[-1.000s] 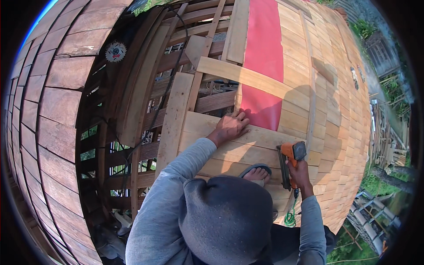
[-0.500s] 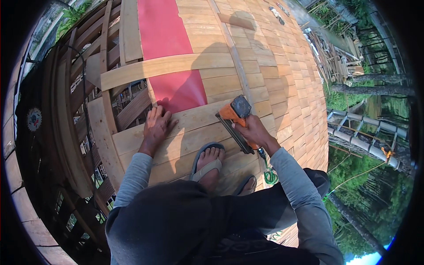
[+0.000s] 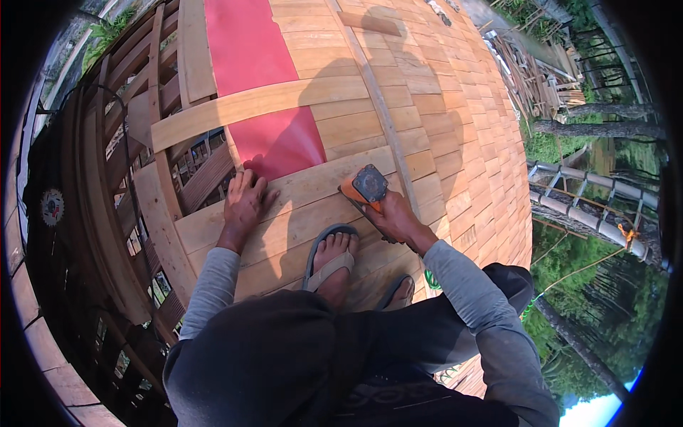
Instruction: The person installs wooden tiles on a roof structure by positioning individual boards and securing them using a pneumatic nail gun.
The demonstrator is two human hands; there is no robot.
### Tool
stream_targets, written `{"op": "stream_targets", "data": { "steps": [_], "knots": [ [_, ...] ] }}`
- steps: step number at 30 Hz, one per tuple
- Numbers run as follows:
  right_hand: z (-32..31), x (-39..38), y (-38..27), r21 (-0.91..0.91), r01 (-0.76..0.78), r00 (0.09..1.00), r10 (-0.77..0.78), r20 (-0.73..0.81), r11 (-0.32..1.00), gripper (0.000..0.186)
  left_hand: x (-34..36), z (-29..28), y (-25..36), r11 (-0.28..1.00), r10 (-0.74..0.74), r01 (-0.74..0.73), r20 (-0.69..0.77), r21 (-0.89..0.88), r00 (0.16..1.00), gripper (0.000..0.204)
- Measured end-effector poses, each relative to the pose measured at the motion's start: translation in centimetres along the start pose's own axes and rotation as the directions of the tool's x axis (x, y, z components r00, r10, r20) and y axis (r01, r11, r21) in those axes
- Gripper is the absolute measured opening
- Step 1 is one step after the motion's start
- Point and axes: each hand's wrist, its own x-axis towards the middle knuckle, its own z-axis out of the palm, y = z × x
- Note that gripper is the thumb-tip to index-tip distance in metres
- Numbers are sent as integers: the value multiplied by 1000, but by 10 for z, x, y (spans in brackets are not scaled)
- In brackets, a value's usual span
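My right hand [image 3: 397,219] is wrapped round the handle of an orange and black nail gun [image 3: 370,183], which is held just over the boards with its dark, blocky top turned up. A wooden board [image 3: 313,188] lies crosswise in front of my feet. My left hand [image 3: 245,203] rests on the left part of that board, fingers spread and their tips at its far edge, beside a red sheet [image 3: 281,146]. The nail gun's nose is hidden from view.
A loose plank [image 3: 256,107] crosses the red sheet. A long thin batten [image 3: 380,107] runs over the shingle-like boards [image 3: 455,164]. Open framing with gaps [image 3: 160,107] lies at left. A coiled green hose [image 3: 432,280] hangs by my right knee; a ladder [image 3: 597,192] stands at far right.
The nail gun has swung and shifted a little left, its top now facing up more toward me. My left hand stays at the same spot on the board. The view has shifted slightly.
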Motion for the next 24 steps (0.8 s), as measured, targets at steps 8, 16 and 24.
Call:
{"op": "stream_targets", "data": {
  "steps": [8, 16, 24],
  "knots": [
    [4, 3, 7, -57, -4, 998, 1, -63, 998, 38, -18, 10, 2, 998, -59, 55, 157, 27, 986, 39],
    [4, 6, 15, -18, 1, 991, -3, -133, 1000, 38, 1, 4, 3, 996, -16, 11, 59, 89, 998, 41],
    [-8, 6, 9, 9, 97, 983, -94, -159, 995, 39, 9, 7, 6, 995, 25, -27, 30, 92, 999, 41]
  ]
}}
